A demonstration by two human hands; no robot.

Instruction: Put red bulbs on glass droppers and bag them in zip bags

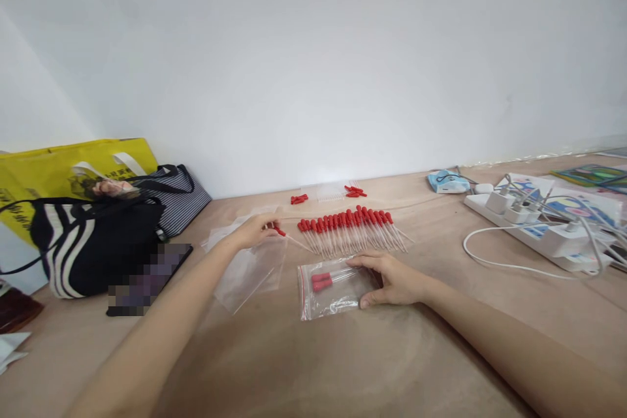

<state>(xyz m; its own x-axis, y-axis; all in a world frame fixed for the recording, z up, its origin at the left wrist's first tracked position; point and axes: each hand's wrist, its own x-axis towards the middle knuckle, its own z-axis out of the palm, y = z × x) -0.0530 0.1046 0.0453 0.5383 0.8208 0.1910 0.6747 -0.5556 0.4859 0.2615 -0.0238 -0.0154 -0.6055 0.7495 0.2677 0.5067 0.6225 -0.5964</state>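
My left hand pinches a glass dropper by its red rubber bulb, the thin clear tube pointing right toward the row. Under and beside that hand lie flat clear plastic bags. My right hand grips the right end of a small clear zip-lock bag, thumb at the near edge and fingers at the far one. Inside this bag are droppers with red bulbs toward the red-striped zip. Just beyond it, a row of several red-bulbed droppers lies side by side, tips toward me.
Loose red bulbs and more red bulbs lie near the wall. At right stand a white power strip with cables and a blue face mask. Bags, including a black one, and a dark blurred object occupy the left.
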